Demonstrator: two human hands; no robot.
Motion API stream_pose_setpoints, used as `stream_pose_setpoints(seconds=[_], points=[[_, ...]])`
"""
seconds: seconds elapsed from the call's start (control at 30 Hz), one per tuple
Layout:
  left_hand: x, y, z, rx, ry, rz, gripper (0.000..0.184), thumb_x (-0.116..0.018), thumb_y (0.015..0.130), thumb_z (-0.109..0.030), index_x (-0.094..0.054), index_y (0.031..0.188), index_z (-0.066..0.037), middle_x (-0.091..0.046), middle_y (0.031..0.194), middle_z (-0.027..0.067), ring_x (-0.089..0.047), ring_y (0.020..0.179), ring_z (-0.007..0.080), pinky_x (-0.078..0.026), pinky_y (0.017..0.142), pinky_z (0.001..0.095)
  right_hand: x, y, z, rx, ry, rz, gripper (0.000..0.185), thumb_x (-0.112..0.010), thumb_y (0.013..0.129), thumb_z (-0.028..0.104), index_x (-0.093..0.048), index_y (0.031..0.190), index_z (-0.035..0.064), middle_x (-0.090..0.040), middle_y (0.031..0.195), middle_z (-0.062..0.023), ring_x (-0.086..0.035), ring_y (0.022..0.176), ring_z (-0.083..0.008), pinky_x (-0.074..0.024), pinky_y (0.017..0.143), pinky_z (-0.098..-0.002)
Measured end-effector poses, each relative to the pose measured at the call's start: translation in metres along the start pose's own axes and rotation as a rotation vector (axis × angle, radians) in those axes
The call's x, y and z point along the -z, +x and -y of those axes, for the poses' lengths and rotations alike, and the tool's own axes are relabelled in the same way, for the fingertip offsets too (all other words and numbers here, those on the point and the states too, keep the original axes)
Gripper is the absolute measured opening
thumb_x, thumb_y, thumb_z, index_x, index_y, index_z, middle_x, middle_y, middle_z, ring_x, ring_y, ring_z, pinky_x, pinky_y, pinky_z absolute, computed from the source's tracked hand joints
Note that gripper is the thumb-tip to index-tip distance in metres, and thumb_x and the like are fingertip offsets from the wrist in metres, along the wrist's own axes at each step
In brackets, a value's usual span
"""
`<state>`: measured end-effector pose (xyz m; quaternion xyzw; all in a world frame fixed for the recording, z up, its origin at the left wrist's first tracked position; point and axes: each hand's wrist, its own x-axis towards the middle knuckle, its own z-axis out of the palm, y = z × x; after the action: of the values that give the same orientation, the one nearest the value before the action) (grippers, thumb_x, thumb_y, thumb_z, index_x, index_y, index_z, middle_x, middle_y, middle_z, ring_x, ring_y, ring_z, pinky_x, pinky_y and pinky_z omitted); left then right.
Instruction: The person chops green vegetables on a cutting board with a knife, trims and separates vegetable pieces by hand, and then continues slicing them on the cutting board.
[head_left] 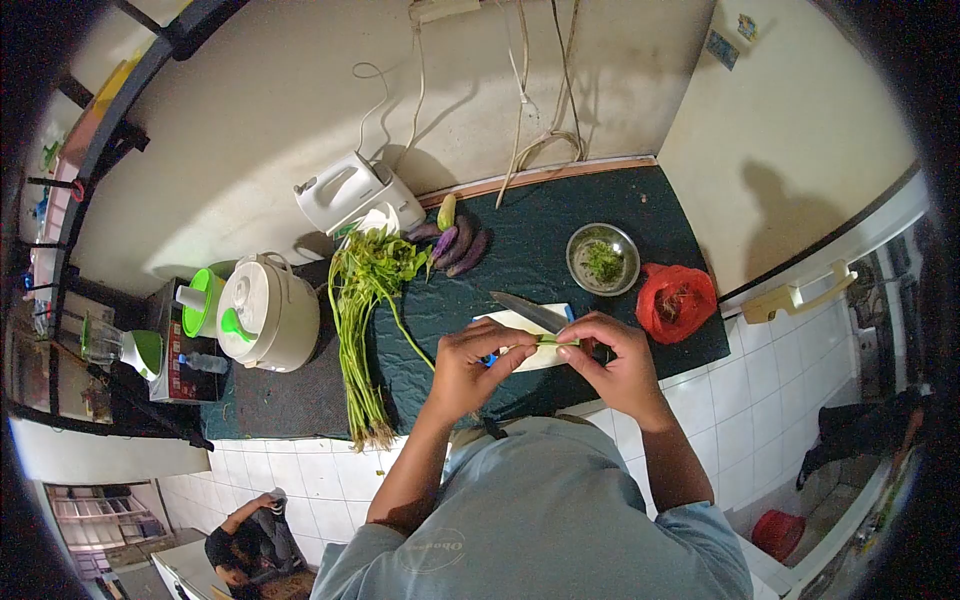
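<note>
My left hand [478, 360] and my right hand [612, 365] meet above a white cutting board [517, 324]. Both pinch a short green vegetable stem [557, 342] between thumb and fingers. A kitchen knife [530, 309] lies on the board just beyond my hands, its blade pointing left; its handle is hidden. To the left, a long bunch of leafy greens [358, 340] with roots lies across the counter, one stalk trailing toward my left wrist. A metal bowl [603, 288] past my right hand holds green pieces. Beside it sits a red plastic bag [665, 318] with scraps inside.
Purple eggplants [460, 245] lie near the wall, beside a white hand mixer [360, 195]. A rice cooker [270, 315] and a green-lidded container [203, 300] stand at the left. Cables [522, 100] hang down the wall. Another person [250, 545] sits low at the back left.
</note>
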<state>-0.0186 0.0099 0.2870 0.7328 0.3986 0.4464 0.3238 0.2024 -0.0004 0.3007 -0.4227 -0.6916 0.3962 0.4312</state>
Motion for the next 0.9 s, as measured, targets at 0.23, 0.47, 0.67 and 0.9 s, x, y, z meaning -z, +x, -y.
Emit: stream_pose_setpoints(seconds=[0.23, 0.47, 0.67, 0.9], points=[[-0.003, 0.001, -0.009, 0.140, -0.010, -0.076, 0.009, -0.073, 0.081, -0.003, -0.072, 0.091, -0.001, -0.073, 0.085, 0.0089, -0.066, 0.073, 0.0154, -0.052, 0.064, 0.0278, -0.006, 0.000, -0.005, -0.087, 0.014, -0.130, 0.015, -0.075, 0.084, 0.013, -0.070, 0.093, 0.0033, -0.070, 0.084, -0.0045, -0.061, 0.070, -0.0103, -0.0477, 0.064, -0.0261], [-0.022, -0.008, 0.014, 0.335, -0.098, -0.134, 0.010, -0.073, 0.083, -0.007, -0.073, 0.091, -0.003, -0.072, 0.083, 0.0063, -0.061, 0.067, 0.0100, -0.049, 0.062, 0.0258, -0.019, -0.002, -0.041, -0.408, 0.425, -0.139, 0.018, -0.076, 0.084, 0.017, -0.070, 0.093, 0.0022, -0.067, 0.082, -0.0023, -0.060, 0.072, -0.0078, -0.0457, 0.065, -0.0224], [-0.032, -0.015, 0.036, 0.505, -0.371, -0.113, 0.013, -0.071, 0.086, -0.009, -0.069, 0.093, 0.001, -0.069, 0.084, 0.0043, -0.062, 0.076, 0.0091, -0.049, 0.071, 0.0241, -0.027, -0.010, -0.068, -0.608, 0.805, -0.088, 0.022, -0.075, 0.082, 0.017, -0.065, 0.095, 0.0024, -0.062, 0.079, -0.0015, -0.055, 0.070, -0.0069, -0.0428, 0.063, -0.0203], [-0.050, -0.028, 0.081, 0.671, -0.626, -0.046, 0.018, -0.067, 0.089, -0.010, -0.069, 0.102, 0.003, -0.071, 0.094, 0.0088, -0.065, 0.086, 0.0129, -0.049, 0.079, 0.0254, -0.034, -0.017, -0.101, -0.692, 0.762, -0.104, 0.016, -0.073, 0.084, 0.010, -0.067, 0.096, 0.0012, -0.061, 0.079, -0.0008, -0.053, 0.068, -0.0065, -0.0431, 0.062, -0.0219]])
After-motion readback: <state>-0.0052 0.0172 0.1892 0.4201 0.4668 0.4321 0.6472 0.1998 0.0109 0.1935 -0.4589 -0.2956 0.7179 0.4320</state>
